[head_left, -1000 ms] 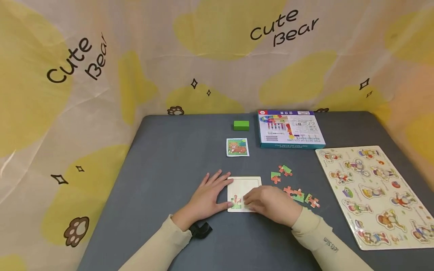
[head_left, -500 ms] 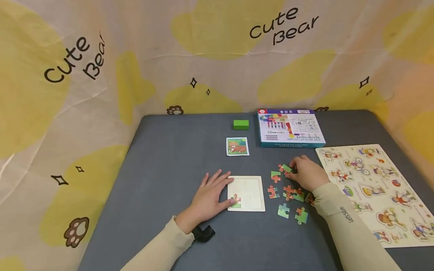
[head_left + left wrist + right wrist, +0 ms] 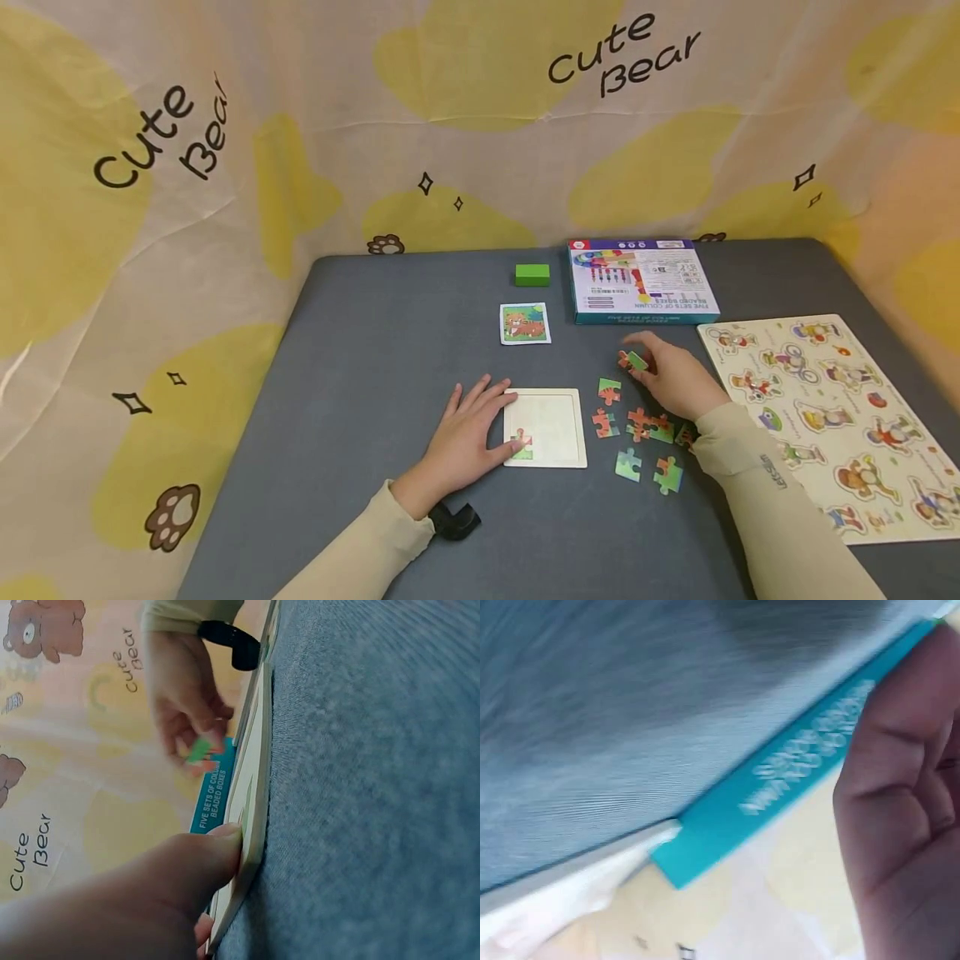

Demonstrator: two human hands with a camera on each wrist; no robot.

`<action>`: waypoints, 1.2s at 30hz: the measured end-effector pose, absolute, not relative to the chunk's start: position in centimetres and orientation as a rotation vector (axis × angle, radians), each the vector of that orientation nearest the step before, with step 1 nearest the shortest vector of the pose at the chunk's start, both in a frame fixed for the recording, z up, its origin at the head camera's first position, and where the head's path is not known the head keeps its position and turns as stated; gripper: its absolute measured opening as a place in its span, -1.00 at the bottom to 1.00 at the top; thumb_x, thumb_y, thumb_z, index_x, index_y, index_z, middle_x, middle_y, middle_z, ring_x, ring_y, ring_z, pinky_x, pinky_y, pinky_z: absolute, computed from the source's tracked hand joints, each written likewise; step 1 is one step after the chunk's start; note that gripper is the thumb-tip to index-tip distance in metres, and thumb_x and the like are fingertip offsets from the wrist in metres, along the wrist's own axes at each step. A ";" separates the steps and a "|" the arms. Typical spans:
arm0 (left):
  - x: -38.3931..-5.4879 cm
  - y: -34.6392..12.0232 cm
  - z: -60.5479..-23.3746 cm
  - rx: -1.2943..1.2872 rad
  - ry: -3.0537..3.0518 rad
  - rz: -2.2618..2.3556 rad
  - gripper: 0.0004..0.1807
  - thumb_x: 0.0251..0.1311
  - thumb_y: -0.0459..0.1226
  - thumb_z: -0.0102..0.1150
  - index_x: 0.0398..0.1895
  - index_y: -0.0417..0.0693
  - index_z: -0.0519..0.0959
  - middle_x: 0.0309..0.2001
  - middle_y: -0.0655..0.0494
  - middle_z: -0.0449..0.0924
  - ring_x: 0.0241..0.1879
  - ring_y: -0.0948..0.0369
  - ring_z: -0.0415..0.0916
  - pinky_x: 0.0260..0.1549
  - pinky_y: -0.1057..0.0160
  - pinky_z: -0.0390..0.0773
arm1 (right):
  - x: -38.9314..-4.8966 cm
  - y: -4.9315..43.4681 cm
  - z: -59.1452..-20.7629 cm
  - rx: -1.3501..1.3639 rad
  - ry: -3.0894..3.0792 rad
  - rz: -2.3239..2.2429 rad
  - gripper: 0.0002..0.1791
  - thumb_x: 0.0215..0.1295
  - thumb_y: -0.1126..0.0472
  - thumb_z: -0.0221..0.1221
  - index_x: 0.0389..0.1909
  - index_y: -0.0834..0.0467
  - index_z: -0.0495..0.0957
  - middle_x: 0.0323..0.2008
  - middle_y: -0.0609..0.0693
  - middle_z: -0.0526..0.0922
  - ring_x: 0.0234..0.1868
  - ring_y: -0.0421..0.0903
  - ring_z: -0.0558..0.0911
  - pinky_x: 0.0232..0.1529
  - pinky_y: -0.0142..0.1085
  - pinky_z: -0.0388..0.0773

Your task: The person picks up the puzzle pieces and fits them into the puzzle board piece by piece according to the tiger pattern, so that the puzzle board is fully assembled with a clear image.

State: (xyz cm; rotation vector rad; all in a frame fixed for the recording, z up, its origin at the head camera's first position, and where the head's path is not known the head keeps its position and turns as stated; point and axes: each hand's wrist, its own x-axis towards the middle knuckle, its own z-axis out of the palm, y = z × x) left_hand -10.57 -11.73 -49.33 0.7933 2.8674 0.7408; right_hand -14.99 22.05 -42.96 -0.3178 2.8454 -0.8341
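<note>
Right hand (image 3: 675, 381) had its fingers closed on a piece (image 3: 637, 361), right of the tray (image 3: 555, 417). Left hand (image 3: 463, 437) lay spread on tray's left edge, gripping nothing. Weak pinch could drop piece; light press could let tray skid.

We wear a cream left sleeve (image 3: 367, 542) at seven o'clock, a matching right sleeve (image 3: 780, 517) with dark lettering (image 3: 774, 472) at four, and black wrist gear (image 3: 456, 523).
</note>
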 end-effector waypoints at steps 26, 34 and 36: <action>-10.4 -11.7 -49.0 0.796 2.887 0.714 -0.22 0.33 0.12 0.37 0.54 0.07 0.40 0.60 0.12 0.22 0.64 0.03 -0.05 0.55 -0.26 -0.19 | -7.5 10.3 -45.0 -0.754 3.055 -0.705 -0.71 -0.01 0.30 0.63 -0.30 0.07 0.74 -0.42 -0.16 0.52 -0.41 -0.19 0.48 -0.40 -0.29 0.54; -10.1 -11.8 -49.1 0.792 2.871 0.738 -0.22 0.32 0.11 0.39 0.52 0.06 0.42 0.59 0.08 0.24 0.63 0.01 -0.03 0.54 -0.29 -0.19 | -4.3 9.5 -45.4 -0.897 3.234 -0.200 -0.72 0.13 0.15 0.57 -0.12 0.05 0.83 -0.15 -0.06 0.70 -0.10 -0.03 0.65 -0.07 0.01 0.63; -10.3 -11.7 -49.1 0.795 2.882 0.739 -0.23 0.32 0.11 0.38 0.53 0.06 0.42 0.59 0.09 0.25 0.64 0.01 -0.03 0.54 -0.29 -0.19 | -3.7 9.5 -45.4 -0.902 3.214 -0.141 -0.62 0.15 0.08 0.55 -0.02 0.11 0.81 0.01 -0.03 0.71 0.04 0.00 0.65 0.01 -0.02 0.63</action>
